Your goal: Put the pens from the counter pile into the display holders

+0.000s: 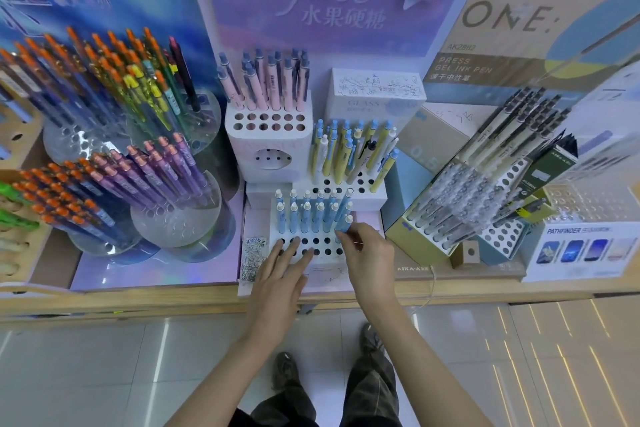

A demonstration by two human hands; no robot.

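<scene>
the white holder (313,246) has blue pens (306,215) at its back and empty holes in front. the right hand (369,250) pinches one blue pen (344,224); the left hand (280,269) lies flat, grip open.

Matt white perforated plastic holder (313,248) holds smooth pale-blue plastic pens (306,217); left of it, clear glossy acrylic round stands (175,224); below it, pale wood-grain tabletop edge (173,300) and glossy tiled floor (104,374).

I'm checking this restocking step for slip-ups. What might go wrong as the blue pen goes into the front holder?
1. The blue pen is tilted in the right hand; it may miss its hole or knock the standing blue pens.
2. The left hand fingers lie over empty holes of the front holder, blocking some.
</scene>
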